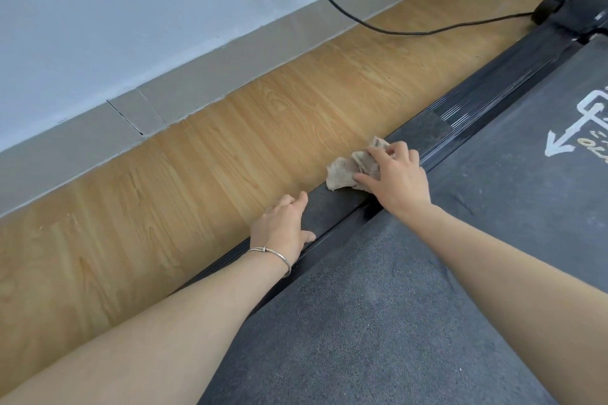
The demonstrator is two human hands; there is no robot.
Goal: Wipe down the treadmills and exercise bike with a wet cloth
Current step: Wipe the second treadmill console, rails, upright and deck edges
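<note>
Right hand [399, 177] holds the bunched cloth [345, 171] down on the treadmill's side rail [418, 131], centre-right of frame, fingers bent over it. Rail's long axis runs lower left to upper right; the unwiped, dusty stretch lies up-right of the cloth. Left hand [283, 230] sits flat on the rail below-left, grasping nothing. Belt [378, 322] lies right of the rail, power cord [362, 21] far up-frame. Path looks unobstructed.

A pale grey-blue wall [131, 10] meets a grey baseboard [197, 69], cracked at one joint. Below lies a light wood-grain floor [230, 141], with a black cable [362, 23] trailing across it.
</note>
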